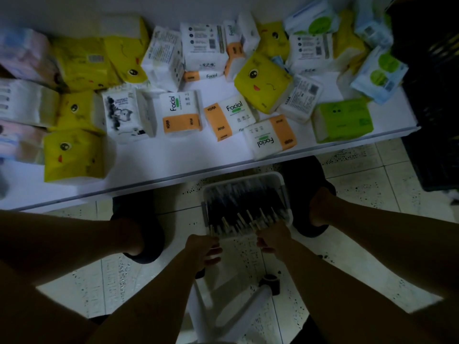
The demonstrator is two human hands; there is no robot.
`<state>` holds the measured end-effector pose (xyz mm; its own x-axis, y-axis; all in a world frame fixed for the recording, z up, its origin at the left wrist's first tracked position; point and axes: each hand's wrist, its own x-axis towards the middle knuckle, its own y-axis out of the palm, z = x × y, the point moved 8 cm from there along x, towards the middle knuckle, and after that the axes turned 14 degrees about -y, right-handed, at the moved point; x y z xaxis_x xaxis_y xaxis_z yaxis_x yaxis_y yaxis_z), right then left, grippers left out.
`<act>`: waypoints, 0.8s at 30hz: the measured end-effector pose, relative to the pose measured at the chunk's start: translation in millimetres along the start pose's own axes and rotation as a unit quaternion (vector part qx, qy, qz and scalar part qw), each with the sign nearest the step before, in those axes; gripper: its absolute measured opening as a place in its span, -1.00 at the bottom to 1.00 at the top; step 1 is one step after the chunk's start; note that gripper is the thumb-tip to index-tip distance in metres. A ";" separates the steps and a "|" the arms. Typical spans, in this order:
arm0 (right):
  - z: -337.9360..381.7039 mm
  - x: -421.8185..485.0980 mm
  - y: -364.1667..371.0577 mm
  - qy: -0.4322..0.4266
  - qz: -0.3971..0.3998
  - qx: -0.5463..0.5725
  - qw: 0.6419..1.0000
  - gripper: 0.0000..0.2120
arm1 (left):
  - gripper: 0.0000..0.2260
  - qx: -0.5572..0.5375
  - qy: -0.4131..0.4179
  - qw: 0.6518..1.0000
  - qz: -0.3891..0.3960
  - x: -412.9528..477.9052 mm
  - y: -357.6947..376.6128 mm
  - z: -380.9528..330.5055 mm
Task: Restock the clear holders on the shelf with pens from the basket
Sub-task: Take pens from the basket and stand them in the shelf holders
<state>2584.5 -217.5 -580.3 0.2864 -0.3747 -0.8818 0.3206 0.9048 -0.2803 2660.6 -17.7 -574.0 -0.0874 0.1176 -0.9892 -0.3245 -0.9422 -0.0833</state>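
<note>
A white basket [285, 194] stands on the tiled floor between my feet, below the shelf edge. It is filled with dark pens [244, 202] whose pale ends point toward me. My left hand [205, 247] is at the basket's near left corner, fingers closed around the ends of a few pens. My right hand [273, 238] is at the near right corner, fingers curled on pen ends there. No clear holders are visible in this view.
A white shelf [149, 170] runs across the upper half, covered with many tissue packs [181, 112] in yellow, orange-white, green and blue. A dark crate [437, 100] stands at the right. A white stool frame [248, 301] with a dark caster lies under my arms.
</note>
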 end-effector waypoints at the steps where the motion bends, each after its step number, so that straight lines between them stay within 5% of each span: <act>1: -1.3 -1.4 0.2 0.013 -0.001 0.023 1.000 -0.79 | -0.84 0.002 0.002 1.000 0.010 -1.3 0.7 -0.4; 10: 3.0 -20.7 -0.5 0.039 0.044 0.155 0.986 -0.86 | -0.89 0.069 0.029 0.997 -0.026 7.1 3.6 -8.2; 16: 25.2 -21.7 3.3 -0.027 0.054 0.080 0.995 -0.90 | -0.86 0.123 0.051 0.989 -0.058 8.9 6.7 -12.7; 24: 59.1 -16.3 12.4 -0.167 0.057 -0.017 0.984 -0.76 | -0.93 0.032 0.012 0.999 -0.005 5.8 5.9 -5.6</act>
<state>2637.2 -212.1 -546.9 0.6013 -0.3111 -0.7360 0.2409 0.9488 -0.2042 2663.5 -24.4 -580.9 -0.0622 0.1195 -0.9909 -0.3846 -0.9190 -0.0867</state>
